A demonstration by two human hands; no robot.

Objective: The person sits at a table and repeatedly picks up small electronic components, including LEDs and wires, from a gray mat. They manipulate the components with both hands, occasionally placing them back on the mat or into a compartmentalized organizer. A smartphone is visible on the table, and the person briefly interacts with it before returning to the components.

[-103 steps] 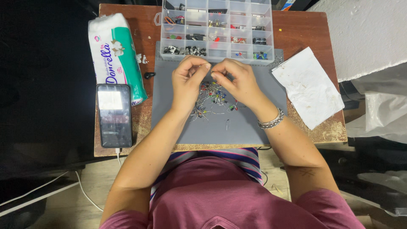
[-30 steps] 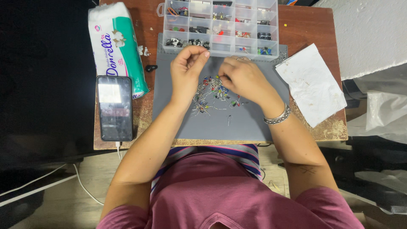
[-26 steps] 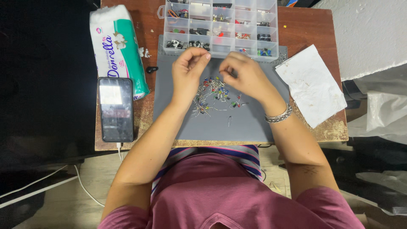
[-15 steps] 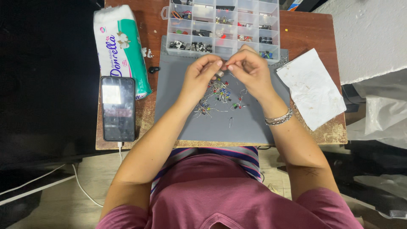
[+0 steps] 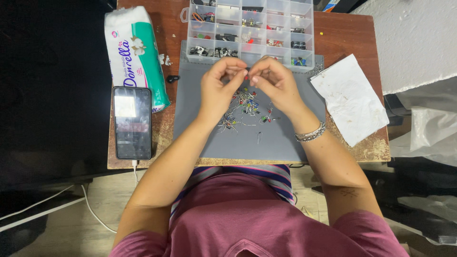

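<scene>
- My left hand (image 5: 220, 88) and right hand (image 5: 273, 83) meet fingertip to fingertip above the grey work mat (image 5: 281, 143), both pinched narrow on one tiny red-tipped component (image 5: 246, 76) held between them; I cannot tell which hand carries most of the grip
- Just below the hands lies the loose heap of small coloured wire-legged parts (image 5: 245, 112), spread on the mat, with one stray piece (image 5: 259, 138) apart nearer my body
- To handle this well, I judge the pinch should stay light and close to the body of the part, so its thin legs do not bend
- Just beyond the fingertips sits the clear plastic compartment box (image 5: 252, 31), on the mat's far edge
- Further out: a white-and-green soft pack (image 5: 135, 52) and a black phone (image 5: 133, 123) to the left, crumpled white paper (image 5: 350, 104) to the right, all on the brown wooden table (image 5: 347, 35)
</scene>
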